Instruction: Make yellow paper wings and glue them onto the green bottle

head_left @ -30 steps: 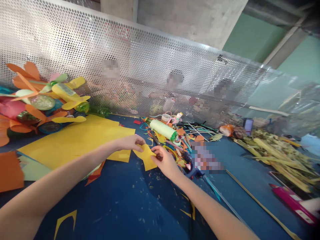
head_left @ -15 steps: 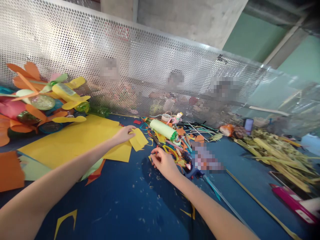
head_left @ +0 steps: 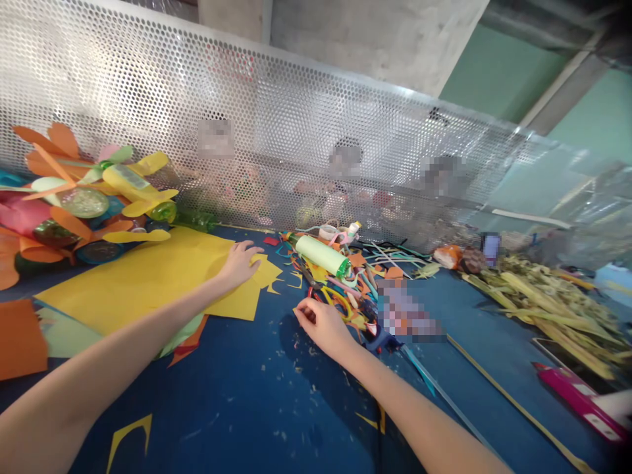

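My left hand [head_left: 239, 261] lies flat with fingers spread on a small yellow paper piece [head_left: 265, 272], pressing it onto the edge of a large yellow paper sheet [head_left: 148, 276]. My right hand [head_left: 322, 320] rests on the blue table [head_left: 257, 401] with fingers curled, pinching a small scrap at the edge of a pile of colored paper scraps [head_left: 353, 276]. What it pinches is too small to name. A green-wrapped bottle [head_left: 323, 255] lies just beyond it.
Paper-flower bottles [head_left: 83, 197] are heaped at far left. A perforated metal screen [head_left: 296, 138] runs along the table's far side, with people behind it. Dried plant stalks [head_left: 548, 303] lie at right, a pink object [head_left: 575, 398] near the right edge, orange paper [head_left: 20, 336] at left.
My left hand carried the yellow piece away from my right hand to the big yellow sheet and flattened on it. My right hand let go and dropped to the scraps.
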